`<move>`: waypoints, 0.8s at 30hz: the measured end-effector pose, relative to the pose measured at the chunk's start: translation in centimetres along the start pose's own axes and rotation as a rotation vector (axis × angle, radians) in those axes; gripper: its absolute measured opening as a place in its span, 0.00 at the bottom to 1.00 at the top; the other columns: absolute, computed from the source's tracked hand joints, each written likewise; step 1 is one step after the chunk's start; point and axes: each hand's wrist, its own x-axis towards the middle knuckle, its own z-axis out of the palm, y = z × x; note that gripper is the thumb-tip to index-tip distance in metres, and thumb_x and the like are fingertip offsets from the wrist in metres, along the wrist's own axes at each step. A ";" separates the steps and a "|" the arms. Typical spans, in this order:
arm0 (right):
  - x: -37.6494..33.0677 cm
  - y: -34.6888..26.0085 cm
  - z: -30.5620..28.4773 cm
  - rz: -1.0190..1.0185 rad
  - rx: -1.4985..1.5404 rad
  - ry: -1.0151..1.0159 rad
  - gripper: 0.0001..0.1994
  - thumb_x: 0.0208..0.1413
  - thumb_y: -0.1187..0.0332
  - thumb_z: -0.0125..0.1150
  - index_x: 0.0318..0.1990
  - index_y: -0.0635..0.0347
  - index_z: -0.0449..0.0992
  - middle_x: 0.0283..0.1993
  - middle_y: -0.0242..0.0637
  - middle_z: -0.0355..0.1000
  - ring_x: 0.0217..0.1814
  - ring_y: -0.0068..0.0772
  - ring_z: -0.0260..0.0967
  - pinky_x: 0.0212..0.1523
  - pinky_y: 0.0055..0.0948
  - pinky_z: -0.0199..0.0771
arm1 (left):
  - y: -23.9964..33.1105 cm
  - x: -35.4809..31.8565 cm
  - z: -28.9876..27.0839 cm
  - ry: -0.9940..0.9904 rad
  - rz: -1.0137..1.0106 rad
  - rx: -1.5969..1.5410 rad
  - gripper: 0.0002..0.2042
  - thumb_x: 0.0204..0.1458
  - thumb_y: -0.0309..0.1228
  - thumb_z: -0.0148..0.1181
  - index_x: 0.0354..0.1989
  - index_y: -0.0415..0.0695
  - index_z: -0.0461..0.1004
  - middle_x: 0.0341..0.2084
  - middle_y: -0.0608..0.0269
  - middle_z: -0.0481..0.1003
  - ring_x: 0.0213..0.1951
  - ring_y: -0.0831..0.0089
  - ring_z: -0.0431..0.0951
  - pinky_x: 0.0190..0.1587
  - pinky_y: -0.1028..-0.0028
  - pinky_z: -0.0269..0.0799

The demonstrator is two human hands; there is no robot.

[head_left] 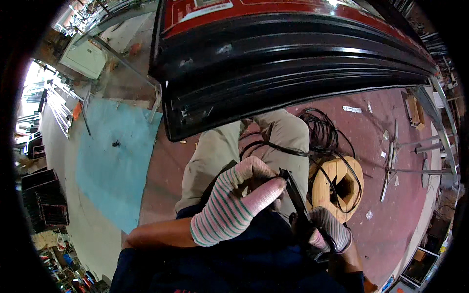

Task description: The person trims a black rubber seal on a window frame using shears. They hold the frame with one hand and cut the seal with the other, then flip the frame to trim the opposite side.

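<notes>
My left hand (239,200), in a white glove with green and pink stripes, is closed, thumb against fingers, at the upper end of a narrow black strip (295,194). My right hand (331,232), in a striped glove too, is wrapped round the strip's lower part; dark loops of it show by the palm, and some fingers are hidden. Just beyond my knees a large panel (293,56) with a ridged black frame and a red face hangs or rests over the floor. A black cord (283,149) runs across my lap.
The cord leads to a loose black coil (320,128) on the reddish floor. Right of my legs stands a wooden spool (320,188). A light-blue sheet (115,161) lies at the left. Metal bars (391,161) and a cardboard box (414,112) are farther right.
</notes>
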 end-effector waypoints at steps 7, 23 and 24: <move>0.3 0.9 0.5 -0.164 -0.195 0.010 0.09 0.62 0.65 0.60 0.41 0.60 0.82 0.27 0.40 0.76 0.24 0.39 0.73 0.25 0.34 0.72 | -0.7 0.1 0.0 0.020 0.069 0.018 0.06 0.63 0.29 0.64 0.38 0.44 0.73 0.26 0.69 0.77 0.30 0.84 0.78 0.36 0.80 0.74; 0.6 -3.6 0.2 0.039 0.047 0.148 0.10 0.59 0.67 0.63 0.31 0.64 0.84 0.23 0.41 0.78 0.24 0.28 0.76 0.26 0.30 0.73 | -1.3 -0.3 0.4 0.068 0.116 0.081 0.05 0.64 0.29 0.62 0.39 0.44 0.73 0.27 0.70 0.76 0.31 0.85 0.78 0.37 0.80 0.74; 0.6 -3.9 0.1 0.026 0.036 0.159 0.10 0.58 0.67 0.64 0.32 0.64 0.84 0.24 0.41 0.78 0.24 0.29 0.76 0.27 0.30 0.73 | -1.2 -0.4 0.5 0.075 0.118 0.092 0.04 0.64 0.29 0.62 0.39 0.44 0.73 0.27 0.70 0.76 0.31 0.85 0.78 0.37 0.80 0.74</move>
